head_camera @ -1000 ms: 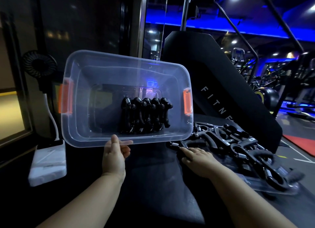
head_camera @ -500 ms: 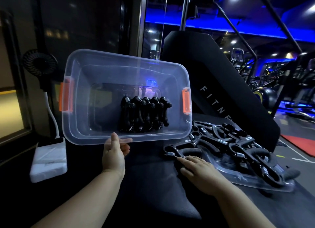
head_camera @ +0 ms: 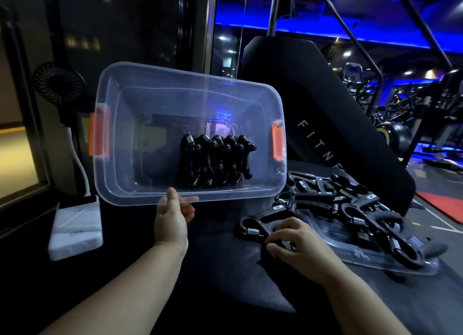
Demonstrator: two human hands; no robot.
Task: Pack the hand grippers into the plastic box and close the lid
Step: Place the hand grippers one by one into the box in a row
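The right hand [head_camera: 298, 247] lies on the dark padded tabletop [head_camera: 225, 272] with its fingers [head_camera: 278, 247] curled narrowly around one handle of a loose black hand gripper with a steel coil spring [head_camera: 253, 230]. The gripper's spring end points left, away from the palm. The gripper rests on the tabletop just beside the near left corner of a flat clear plastic lid [head_camera: 363, 257]. The lid carries a jumbled heap of black hand grippers [head_camera: 350, 209]. The left hand [head_camera: 171, 224] holds a clear rectangular plastic box [head_camera: 150, 101] by the middle of its near long rim, thumb on the front and the other fingers behind. The box is tilted up so that its open side faces the camera, and its right end is close above the heap. An orange latch at the left end [head_camera: 99, 134] and an orange latch at the right end [head_camera: 277, 140] hang on its short sides. Inside it, a tight row of black hand grippers [head_camera: 215, 162] stands side by side against the floor, right of centre, and the left part holds nothing. A white block with a cord [head_camera: 75, 224] and a small black fan [head_camera: 59, 85] stand to the left of the box.
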